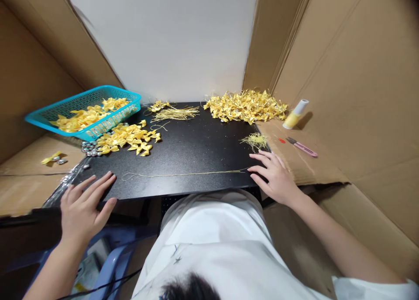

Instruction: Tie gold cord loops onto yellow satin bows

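My left hand (83,204) lies flat on the near left edge of the black table (193,147), fingers spread and holding nothing. My right hand (275,175) rests open at the near right edge, its fingertips at the right end of a long gold cord (183,174) stretched across the table front. The cord ends in a small loop on the left. Loose yellow ribbon bows (129,138) lie at the left beside a teal basket (42,117) with more bows in it.
A large heap of finished yellow bows (245,106) sits at the back right, a bundle of cut gold cords (175,113) at the back middle, a small cord tangle (255,139) near my right hand. Pink snips (303,147) and a yellow thread spool (294,114) lie on cardboard at the right. Cardboard walls enclose both sides.
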